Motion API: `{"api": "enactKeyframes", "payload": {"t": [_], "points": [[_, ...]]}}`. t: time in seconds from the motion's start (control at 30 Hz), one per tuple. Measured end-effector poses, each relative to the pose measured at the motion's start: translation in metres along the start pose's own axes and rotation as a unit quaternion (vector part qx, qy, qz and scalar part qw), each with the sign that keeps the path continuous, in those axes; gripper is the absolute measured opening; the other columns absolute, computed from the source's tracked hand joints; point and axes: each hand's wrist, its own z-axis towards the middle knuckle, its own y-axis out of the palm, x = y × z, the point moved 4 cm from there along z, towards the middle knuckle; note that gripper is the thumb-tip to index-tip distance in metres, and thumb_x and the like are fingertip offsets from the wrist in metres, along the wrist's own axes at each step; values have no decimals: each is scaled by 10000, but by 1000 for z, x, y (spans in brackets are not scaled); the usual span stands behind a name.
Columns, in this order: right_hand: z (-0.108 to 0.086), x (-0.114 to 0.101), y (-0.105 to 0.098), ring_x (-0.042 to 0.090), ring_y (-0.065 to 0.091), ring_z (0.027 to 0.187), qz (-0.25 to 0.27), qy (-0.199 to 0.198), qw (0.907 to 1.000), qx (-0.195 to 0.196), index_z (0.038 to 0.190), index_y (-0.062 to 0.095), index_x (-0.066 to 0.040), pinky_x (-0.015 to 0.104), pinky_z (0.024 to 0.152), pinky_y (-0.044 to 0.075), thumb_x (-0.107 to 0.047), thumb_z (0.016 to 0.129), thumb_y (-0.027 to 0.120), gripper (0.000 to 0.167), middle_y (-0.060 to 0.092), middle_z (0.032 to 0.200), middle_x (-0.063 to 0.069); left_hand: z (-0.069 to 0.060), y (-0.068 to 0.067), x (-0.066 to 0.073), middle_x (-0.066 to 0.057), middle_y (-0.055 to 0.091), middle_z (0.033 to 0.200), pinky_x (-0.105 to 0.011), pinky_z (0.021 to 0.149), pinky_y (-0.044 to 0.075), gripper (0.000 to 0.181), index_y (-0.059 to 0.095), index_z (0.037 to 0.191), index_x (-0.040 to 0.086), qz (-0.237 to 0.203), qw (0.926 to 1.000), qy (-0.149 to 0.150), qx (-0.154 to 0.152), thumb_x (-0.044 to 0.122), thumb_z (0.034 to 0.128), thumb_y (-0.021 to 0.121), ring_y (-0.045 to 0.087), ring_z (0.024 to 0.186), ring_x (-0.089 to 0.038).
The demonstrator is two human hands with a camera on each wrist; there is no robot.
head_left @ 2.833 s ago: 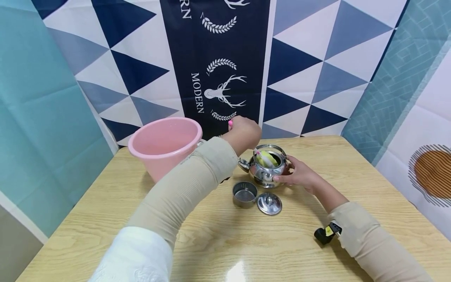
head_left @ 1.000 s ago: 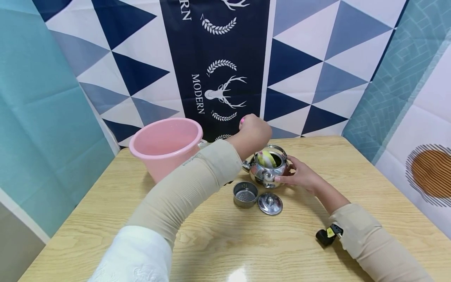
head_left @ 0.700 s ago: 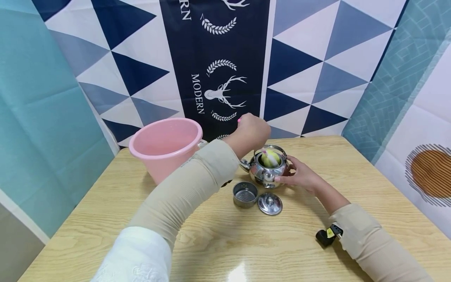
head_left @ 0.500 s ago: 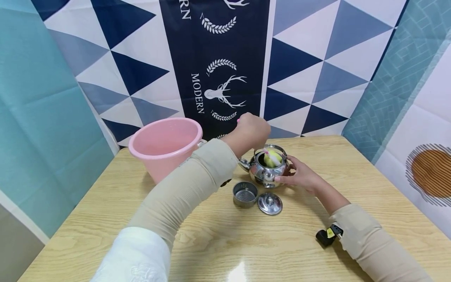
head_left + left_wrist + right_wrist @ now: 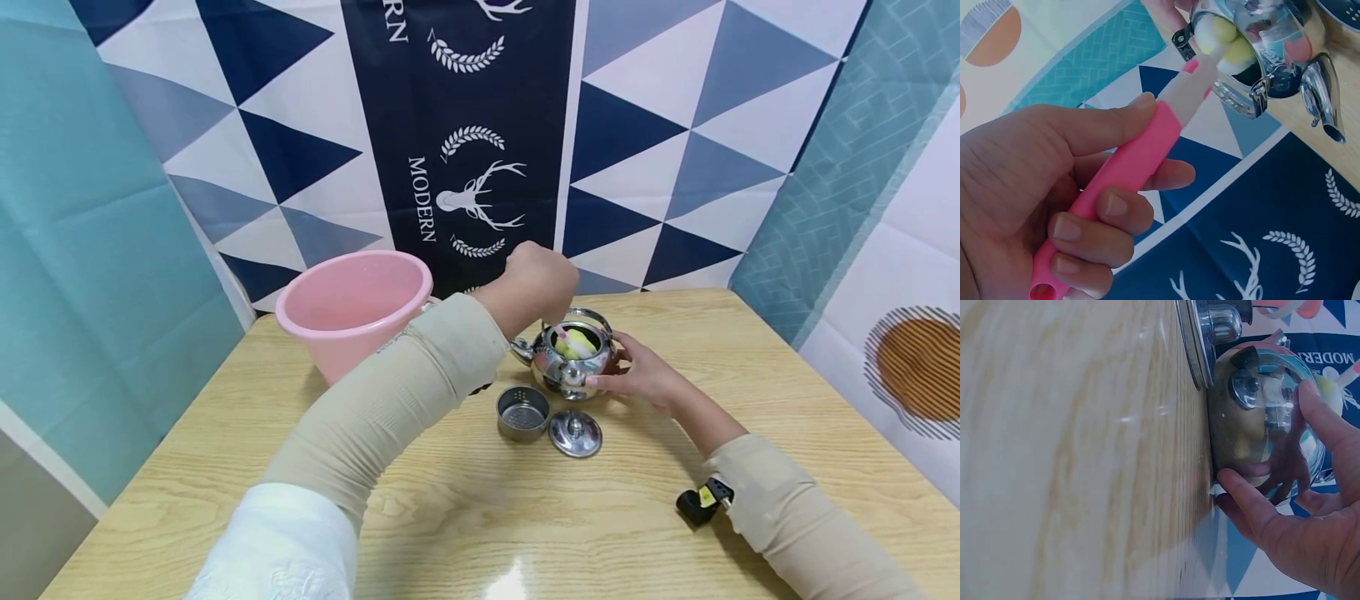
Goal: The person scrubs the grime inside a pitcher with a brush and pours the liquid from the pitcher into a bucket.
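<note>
In the left wrist view my left hand (image 5: 1085,194) grips the pink handle of a sponge brush (image 5: 1129,156), fingers wrapped round it and thumb along its top. Its yellow-and-white sponge head (image 5: 577,343) sits in the mouth of a shiny metal teapot (image 5: 558,371), partly hidden by the rim. My right hand (image 5: 637,372) holds the teapot's right side; in the right wrist view, thumb and fingers (image 5: 1244,494) spread round its belly. A perforated metal strainer cup (image 5: 522,414) and the teapot's lid (image 5: 575,433) lie in front of the pot.
A pink bucket (image 5: 330,354) stands at the back left of the wooden table (image 5: 450,517), behind my left forearm. Patterned cloth walls (image 5: 465,83) rise along the back and sides. A black wrist device (image 5: 696,507) hangs beneath my right sleeve.
The sponge head has shifted about within the teapot's mouth, turning and dipping lower, with small movements of my left hand. My right hand and the teapot stay nearly still.
</note>
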Motion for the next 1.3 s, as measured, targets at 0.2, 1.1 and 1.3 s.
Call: {"api": "enactKeyframes", "payload": {"t": [0.2,1.1,1.3], "points": [[-1,-1,0,455,463,1204,-84,-13,10000,18,1559,40,-73,421,885,511,-264,844,781,1047,311,1428,357,-3,-2,4,92,560,901,-280,578,423,216,655,1065,261,379,9990,-179,121,318,985,463,479,690,-79],[0,1,-1,388,490,1131,-121,-227,9996,62,1563,71,-80,360,831,514,-238,849,777,1017,382,1371,336,15,5,8,34,671,1130,-352,878,518,296,686,1170,194,710,9931,301,880,276,1014,447,646,985,-181],[0,2,-2,376,480,1136,-216,-180,9996,73,1562,66,-71,366,857,492,-255,848,778,1025,386,1372,330,8,4,19,26,674,1137,-333,831,541,298,685,1180,201,787,9916,457,915,279,1000,460,658,960,-173]]}}
